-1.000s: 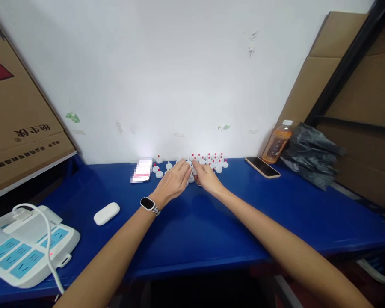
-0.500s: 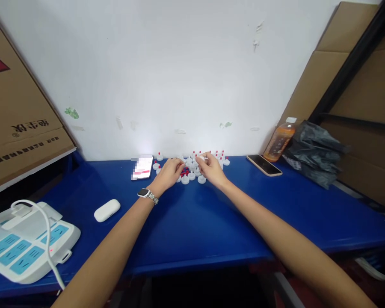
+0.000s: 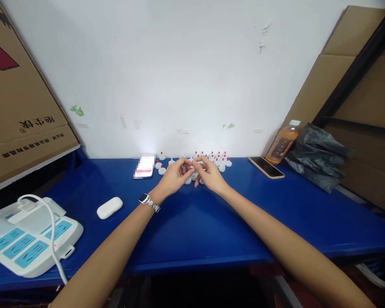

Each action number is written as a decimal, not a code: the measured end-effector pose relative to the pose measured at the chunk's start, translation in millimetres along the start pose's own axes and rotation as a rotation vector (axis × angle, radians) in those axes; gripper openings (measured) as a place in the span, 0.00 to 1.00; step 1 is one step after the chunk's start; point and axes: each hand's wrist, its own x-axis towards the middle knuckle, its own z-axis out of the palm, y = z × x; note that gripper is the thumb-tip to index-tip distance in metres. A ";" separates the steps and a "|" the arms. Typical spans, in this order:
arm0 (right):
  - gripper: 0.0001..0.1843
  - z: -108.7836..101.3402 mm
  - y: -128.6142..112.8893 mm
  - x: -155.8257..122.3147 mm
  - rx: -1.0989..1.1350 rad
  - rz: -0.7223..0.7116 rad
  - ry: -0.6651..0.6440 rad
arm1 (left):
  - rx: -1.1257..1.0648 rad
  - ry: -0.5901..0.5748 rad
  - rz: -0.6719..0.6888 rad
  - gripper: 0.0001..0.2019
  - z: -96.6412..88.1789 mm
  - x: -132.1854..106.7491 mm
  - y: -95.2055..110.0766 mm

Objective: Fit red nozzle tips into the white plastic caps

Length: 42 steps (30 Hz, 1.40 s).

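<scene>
My left hand (image 3: pixel 177 174) and my right hand (image 3: pixel 209 173) meet fingertip to fingertip over a group of white caps with pointed spouts. The fingers of both are closed in a pinch. Between them a bit of a white spout cap (image 3: pixel 192 167) shows, held by my right hand; the left fingertips touch at it, and whatever small thing they pinch is hidden. To the right stand several white caps with red tips (image 3: pixel 222 166). A few more red-tipped caps (image 3: pixel 162 170) sit left of my left hand. The caps under my hands are partly covered.
On the blue table (image 3: pixel 192 239) lie a lit phone (image 3: pixel 145 166), a white case (image 3: pixel 109 208) and a power strip (image 3: pixel 32 248) with a cable. A dark phone (image 3: pixel 266 167), an orange drink bottle (image 3: pixel 282 143) and a black plastic bag (image 3: pixel 319 154) are at right. A white wall stands behind.
My hands have come together from apart, the right bringing its white cap to the left fingertips. They now cover the small red pieces seen between them before. The view has shifted slightly.
</scene>
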 end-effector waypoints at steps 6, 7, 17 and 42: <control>0.20 1.0 -11.0 -6.0 -0.125 -0.053 -0.070 | -0.302 0.049 -0.076 0.13 5.4 -0.3 -0.3; 0.20 1.1 -11.0 -5.4 -0.108 -0.043 -0.094 | -0.338 0.060 -0.090 0.13 5.4 -0.3 -2.0; 0.23 2.7 -9.6 3.2 0.334 0.213 -0.144 | -0.394 0.101 -0.174 0.18 -14.0 2.2 -12.6; 0.11 38.9 43.7 161.6 -0.815 0.020 -0.167 | 0.176 -0.158 -0.207 0.18 -59.9 -41.3 -57.2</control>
